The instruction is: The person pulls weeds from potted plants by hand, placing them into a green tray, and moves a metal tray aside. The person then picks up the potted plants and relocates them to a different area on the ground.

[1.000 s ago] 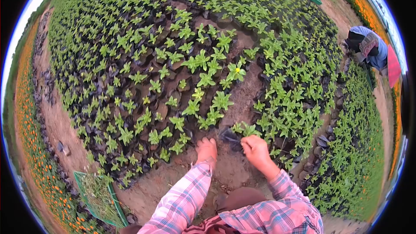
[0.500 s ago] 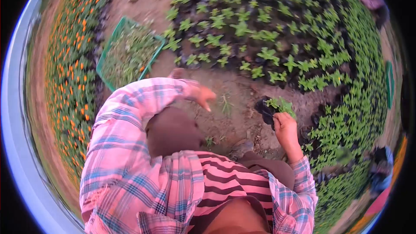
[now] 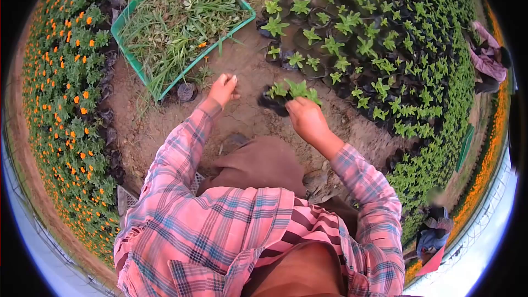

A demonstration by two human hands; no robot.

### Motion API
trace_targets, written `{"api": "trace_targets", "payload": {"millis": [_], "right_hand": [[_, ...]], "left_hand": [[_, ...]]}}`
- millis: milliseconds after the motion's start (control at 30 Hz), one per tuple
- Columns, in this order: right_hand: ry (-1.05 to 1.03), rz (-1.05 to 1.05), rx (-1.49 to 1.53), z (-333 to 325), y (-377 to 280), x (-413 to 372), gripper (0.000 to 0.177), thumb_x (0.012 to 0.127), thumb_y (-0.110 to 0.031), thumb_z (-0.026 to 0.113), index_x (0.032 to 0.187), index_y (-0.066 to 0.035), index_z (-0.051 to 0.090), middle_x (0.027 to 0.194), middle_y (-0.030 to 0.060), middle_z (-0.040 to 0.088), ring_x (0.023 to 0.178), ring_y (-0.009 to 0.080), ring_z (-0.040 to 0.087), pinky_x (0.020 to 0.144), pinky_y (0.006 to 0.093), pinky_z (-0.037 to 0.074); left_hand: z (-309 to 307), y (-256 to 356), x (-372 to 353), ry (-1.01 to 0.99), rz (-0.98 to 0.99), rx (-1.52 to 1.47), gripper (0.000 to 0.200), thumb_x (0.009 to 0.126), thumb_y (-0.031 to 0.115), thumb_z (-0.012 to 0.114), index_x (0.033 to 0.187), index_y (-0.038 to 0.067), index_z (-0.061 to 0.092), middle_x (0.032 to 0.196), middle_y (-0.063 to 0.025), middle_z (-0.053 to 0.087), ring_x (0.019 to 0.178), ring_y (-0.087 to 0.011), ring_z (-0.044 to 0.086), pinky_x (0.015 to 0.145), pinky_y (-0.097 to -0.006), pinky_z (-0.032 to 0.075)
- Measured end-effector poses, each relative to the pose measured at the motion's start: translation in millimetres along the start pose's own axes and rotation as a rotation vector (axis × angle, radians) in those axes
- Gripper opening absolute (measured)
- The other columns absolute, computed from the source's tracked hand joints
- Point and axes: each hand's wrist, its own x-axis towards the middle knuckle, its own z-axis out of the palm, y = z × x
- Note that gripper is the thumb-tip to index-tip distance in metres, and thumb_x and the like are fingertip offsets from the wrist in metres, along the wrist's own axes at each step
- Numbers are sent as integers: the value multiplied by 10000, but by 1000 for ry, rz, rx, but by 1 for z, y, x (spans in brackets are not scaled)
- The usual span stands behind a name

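My right hand [image 3: 308,120] is closed on the edge of a black plastic nursery bag [image 3: 273,100]. A leafy green seedling [image 3: 296,90] grows from the bag, just beyond my fingertips. The bag is held above the bare soil in front of my knee. Left of it, my left hand [image 3: 223,90] hovers over the soil with fingers loosely bent and apart, and I see nothing in them. A green crate [image 3: 181,77] full of pulled weeds [image 3: 181,22] stands beyond my left hand.
Rows of bagged seedlings [image 3: 346,25] fill the right side. Orange marigolds [image 3: 77,99] line the left. A small dark bag [image 3: 186,92] sits by the crate's near corner. Two other people, one in a pink top [image 3: 487,55] and one lower down [image 3: 432,236], are at the far right.
My view has shifted. My right hand has brought the bagged seedling leftward, closer to my left hand. My left arm now reaches forward toward the crate, where before it bent across my knee.
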Motion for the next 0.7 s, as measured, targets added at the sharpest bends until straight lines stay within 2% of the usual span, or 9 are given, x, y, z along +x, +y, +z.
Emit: {"api": "trace_targets", "payload": {"millis": [133, 200, 233, 300, 500, 567, 600, 667, 700], "right_hand": [[76, 60, -174, 52, 6, 38, 93, 767, -61, 563, 856, -33, 568, 805, 133, 554, 806, 310, 572, 688, 392, 483], [78, 110, -197, 72, 7, 40, 95, 740, -46, 554, 835, -39, 553, 851, 128, 562, 853, 308, 571, 708, 391, 492], [119, 133, -196, 78, 6, 41, 119, 734, -43, 556, 852, -39, 562, 863, 127, 563, 862, 304, 573, 716, 383, 497], [155, 180, -195, 77, 3, 37, 143, 727, -41, 559, 869, -39, 571, 875, 125, 564, 871, 300, 574, 723, 374, 502], [221, 221, -122, 47, 6, -7, 206, 744, -41, 562, 948, -24, 578, 958, 141, 573, 884, 309, 576, 735, 392, 502], [197, 528, -5, 59, 12, -20, 183, 759, -57, 569, 934, -5, 557, 939, 158, 570, 850, 332, 574, 724, 426, 486], [218, 544, -4, 68, 15, -21, 183, 759, -57, 569, 934, -5, 557, 939, 158, 570, 850, 332, 574, 724, 426, 486], [386, 895, 434, 91, 15, -16, 166, 763, -76, 571, 903, 8, 539, 889, 184, 556, 820, 370, 561, 715, 458, 463], [441, 895, 479, 99, 14, -10, 167, 761, -80, 573, 893, 11, 530, 869, 196, 549, 816, 383, 556, 711, 463, 456]], "left_hand": [[29, 16, 14, -14, 7, -34, 243, 970, 271, 465, 1126, 87, 498, 1030, -47, 543, 850, -167, 554, 705, -326, 509], [47, 12, 18, 84, 266, 198, 221, 955, 252, 481, 1040, 60, 550, 950, -83, 539, 827, -200, 559, 683, -338, 515], [47, 9, 21, 67, 257, 203, 221, 955, 252, 481, 1040, 60, 550, 950, -83, 539, 827, -200, 559, 683, -338, 515], [48, 0, 22, 233, 677, 639, 216, 949, 229, 476, 1026, 51, 572, 974, -132, 520, 898, -280, 540, 774, -369, 467], [58, -11, 20, 128, 497, 427, 216, 940, 194, 480, 1099, 57, 530, 1075, -176, 476, 938, -330, 517, 821, -391, 429], [61, -11, 23, 240, 460, 558, 224, 937, 185, 482, 1121, 59, 509, 1101, -183, 458, 957, -338, 512, 832, -389, 430], [66, -4, 19, 271, 444, 602, 237, 931, 185, 486, 1128, 55, 501, 1098, -186, 467, 968, -343, 509, 846, -397, 425], [65, -12, 32, 286, 425, 622, 244, 928, 186, 491, 1127, 45, 501, 1099, -193, 469, 970, -344, 507, 849, -404, 423], [62, -19, 38, 309, 389, 629, 252, 924, 186, 496, 1126, 35, 501, 1099, -199, 471, 973, -345, 506, 852, -412, 420]]}}
